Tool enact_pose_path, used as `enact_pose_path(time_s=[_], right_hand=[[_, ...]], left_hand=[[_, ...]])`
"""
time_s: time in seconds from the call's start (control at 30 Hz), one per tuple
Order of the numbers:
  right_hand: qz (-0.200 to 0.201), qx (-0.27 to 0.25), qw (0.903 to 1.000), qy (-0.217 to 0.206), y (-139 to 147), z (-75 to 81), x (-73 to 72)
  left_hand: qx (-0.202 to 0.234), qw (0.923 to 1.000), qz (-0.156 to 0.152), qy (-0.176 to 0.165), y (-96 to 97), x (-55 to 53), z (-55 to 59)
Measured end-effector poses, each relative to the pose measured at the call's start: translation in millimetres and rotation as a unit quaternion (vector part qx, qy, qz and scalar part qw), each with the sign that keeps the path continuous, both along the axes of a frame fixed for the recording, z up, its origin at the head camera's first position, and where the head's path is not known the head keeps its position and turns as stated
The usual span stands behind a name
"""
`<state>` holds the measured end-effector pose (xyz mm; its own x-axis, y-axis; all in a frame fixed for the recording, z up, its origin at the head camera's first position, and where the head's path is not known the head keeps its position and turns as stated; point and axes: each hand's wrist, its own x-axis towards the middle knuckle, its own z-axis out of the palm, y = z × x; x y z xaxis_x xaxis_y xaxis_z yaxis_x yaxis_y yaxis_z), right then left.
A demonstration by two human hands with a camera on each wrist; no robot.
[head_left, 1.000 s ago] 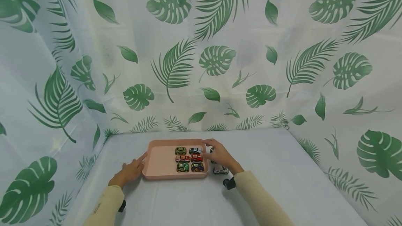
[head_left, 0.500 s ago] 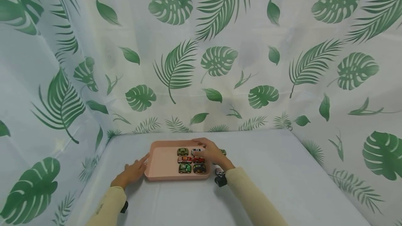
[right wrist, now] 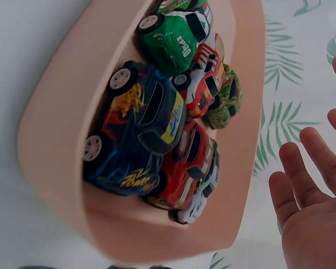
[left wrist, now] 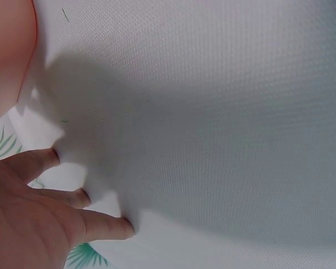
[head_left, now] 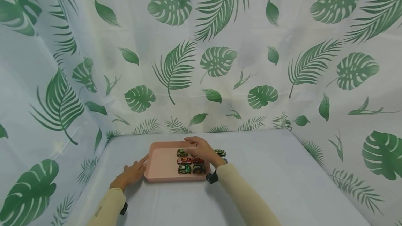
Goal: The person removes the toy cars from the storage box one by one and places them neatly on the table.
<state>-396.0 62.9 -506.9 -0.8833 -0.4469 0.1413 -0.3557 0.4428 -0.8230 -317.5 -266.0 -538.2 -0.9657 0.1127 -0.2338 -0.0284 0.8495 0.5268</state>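
Note:
A pink tray [head_left: 160, 165] lies on the table, with several toy cars in its right part. Among them are a green car [head_left: 184, 169], a dark blue car [right wrist: 137, 129], a red car [right wrist: 185, 162], a red-and-white car [head_left: 184, 160] and a camouflage car [head_left: 181, 152]. My left hand [head_left: 132, 173] is at the tray's left edge, fingers extended; three fingertips rest on or near the tabletop in the left wrist view. Over the tray's right part hovers my right hand [head_left: 202, 150], fingers spread, nothing seen in it. It hides a white car [right wrist: 201, 196] in the head view.
Right of the tray, another camouflage car [head_left: 220, 152] stands on the white table [head_left: 267, 170]; one more car [head_left: 225, 161] is mostly hidden by the right wrist. A leaf-printed curtain [head_left: 188, 107] encloses the back and sides.
My right hand has moved left from the tray's right edge to above the cars. The left hand stays at the left edge, and the cars in the tray keep their places.

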Motion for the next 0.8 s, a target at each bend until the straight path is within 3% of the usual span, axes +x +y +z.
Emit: enact_pose_path(time_s=[0.4,0.57,0.8], right_hand=[[0.007,-0.011,0.9999,-0.001,-12.2,2.3,-5.5],[-0.009,0.016,0.9998,-0.006,-15.7,0.5,-7.0],[-0.015,0.061,0.9980,-0.004,-23.1,0.9,-11.0]], left_hand=[[0.012,0.9998,0.010,-0.011,-2.2,-2.9,-2.3],[0.009,0.9995,0.020,-0.021,-1.0,-2.0,0.5],[0.009,0.9999,0.006,-0.011,-1.2,-0.1,2.6]])
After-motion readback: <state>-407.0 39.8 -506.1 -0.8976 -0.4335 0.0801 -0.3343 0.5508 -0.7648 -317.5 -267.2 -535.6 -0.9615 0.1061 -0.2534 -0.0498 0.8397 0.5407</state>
